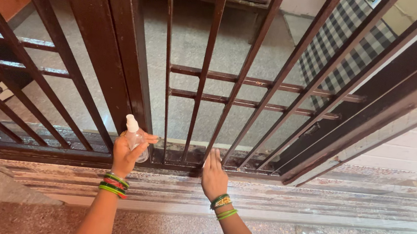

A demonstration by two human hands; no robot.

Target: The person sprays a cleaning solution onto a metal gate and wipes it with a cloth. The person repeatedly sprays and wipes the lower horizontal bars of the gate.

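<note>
Brown barred gate [207,80]: left hand [125,154] grips spray bottle [135,137], right hand [213,177] rests flat, fingers unclenched.

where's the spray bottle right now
In the head view the small clear spray bottle is left of centre, gripped in the left hand, held up against the bottom of the dark metal gate, beside its thick upright post.

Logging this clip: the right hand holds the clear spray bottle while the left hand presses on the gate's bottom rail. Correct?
The hands are swapped. The head view shows the left hand holding the spray bottle, while the right hand presses on the gate's bottom rail.
</note>
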